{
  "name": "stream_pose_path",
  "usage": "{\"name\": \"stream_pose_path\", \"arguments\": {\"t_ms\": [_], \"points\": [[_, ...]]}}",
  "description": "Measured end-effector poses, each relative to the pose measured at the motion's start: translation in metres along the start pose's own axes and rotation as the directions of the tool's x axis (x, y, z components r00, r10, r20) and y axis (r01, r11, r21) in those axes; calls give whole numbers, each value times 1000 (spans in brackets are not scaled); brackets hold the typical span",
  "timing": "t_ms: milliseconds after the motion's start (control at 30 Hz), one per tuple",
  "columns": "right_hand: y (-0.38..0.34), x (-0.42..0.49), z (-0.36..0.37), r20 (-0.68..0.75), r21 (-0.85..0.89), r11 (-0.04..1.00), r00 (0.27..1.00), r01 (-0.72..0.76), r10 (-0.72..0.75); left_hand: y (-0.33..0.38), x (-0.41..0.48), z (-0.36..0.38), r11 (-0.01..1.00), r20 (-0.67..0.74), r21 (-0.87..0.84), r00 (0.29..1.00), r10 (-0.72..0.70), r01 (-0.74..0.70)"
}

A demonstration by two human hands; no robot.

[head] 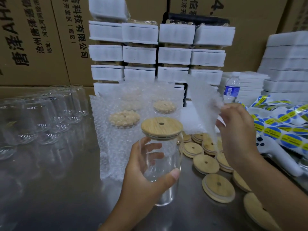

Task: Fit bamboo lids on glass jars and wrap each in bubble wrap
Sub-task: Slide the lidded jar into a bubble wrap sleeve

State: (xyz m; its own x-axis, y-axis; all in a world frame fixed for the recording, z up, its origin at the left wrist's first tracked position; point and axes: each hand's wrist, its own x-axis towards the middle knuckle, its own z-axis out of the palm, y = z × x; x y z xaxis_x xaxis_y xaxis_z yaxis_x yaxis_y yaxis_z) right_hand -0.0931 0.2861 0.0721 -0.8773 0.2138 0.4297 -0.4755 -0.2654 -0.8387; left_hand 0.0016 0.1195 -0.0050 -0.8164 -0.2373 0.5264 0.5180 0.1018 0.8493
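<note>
My left hand (pixel 143 172) grips a clear glass jar (pixel 164 164) above the metal table, fingers and thumb curled round its body. A round bamboo lid (pixel 161 126) with a small centre hole sits on the jar's mouth. To the right, my right hand (pixel 236 130) pinches a translucent sheet of bubble wrap (pixel 202 100) and holds it up beside the jar. Several loose bamboo lids (pixel 218 187) lie on the table under my right arm. Two jars wrapped in bubble wrap (pixel 125 119) stand behind the held jar.
Several bare glass jars (pixel 41 114) stand at the left on the steel table (pixel 58 189). Stacks of white foam packs (pixel 156 54) and cardboard cartons fill the back. A water bottle (pixel 231 87), blue-yellow sticker rolls (pixel 280 124) and a white handheld device (pixel 280 155) sit at the right.
</note>
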Motion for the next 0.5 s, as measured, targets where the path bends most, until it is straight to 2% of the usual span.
{"name": "stream_pose_path", "arguments": {"t_ms": [100, 167, 400, 500], "points": [[-19, -21, -8, 78, 360, 916, 984, -175, 157, 3, -2, 0, 1000, -8, 10, 1000, 22, -22], [-31, -35, -10, 150, 490, 835, 968, -250, 202, 5, -6, -1, 999, -14, 18, 999, 34, -34], [-52, -62, -22, 235, 588, 719, 928, -372, 288, 18, -15, -2, 995, -59, -4, 994, 94, -95], [-51, -63, -25, 191, 634, 650, 900, -419, 393, 29, -16, -3, 992, -77, -12, 989, 127, -128]]}}
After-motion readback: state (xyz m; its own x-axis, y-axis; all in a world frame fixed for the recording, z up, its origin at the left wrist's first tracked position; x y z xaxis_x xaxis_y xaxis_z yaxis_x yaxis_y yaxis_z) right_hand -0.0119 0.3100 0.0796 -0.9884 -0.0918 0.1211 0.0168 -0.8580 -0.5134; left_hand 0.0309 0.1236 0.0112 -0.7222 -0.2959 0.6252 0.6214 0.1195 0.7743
